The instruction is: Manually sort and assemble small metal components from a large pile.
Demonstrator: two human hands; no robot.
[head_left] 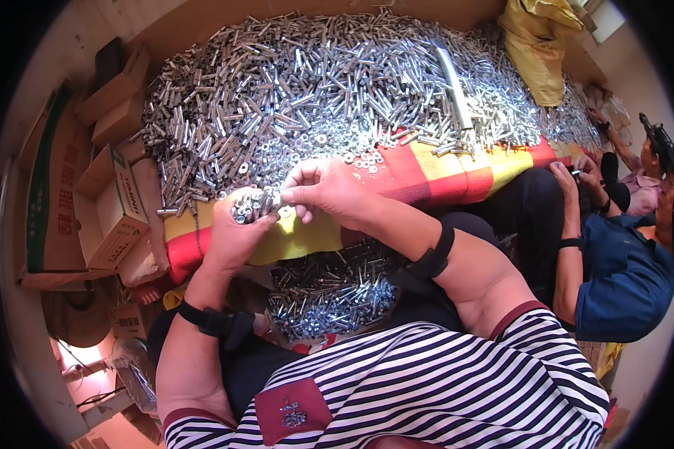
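Observation:
My left hand is closed round a bunch of sleeve-like metal bolts, nuts and round ends showing at the top. Right beside it, my right hand pinches thumb and fingertips at the bunch's right side; the small shiny part there is too bright to make out. Both hands are over the near edge of a red and yellow checked cloth. Beyond them spreads a large heap of loose metal bolts and sleeves. Loose nuts and washers lie at its near edge.
Below my hands a container holds more bolts. Open cardboard boxes stand at the left. On the heap lies a long metal strip, with a yellow sack at the back right. A co-worker in a blue shirt sits at the right.

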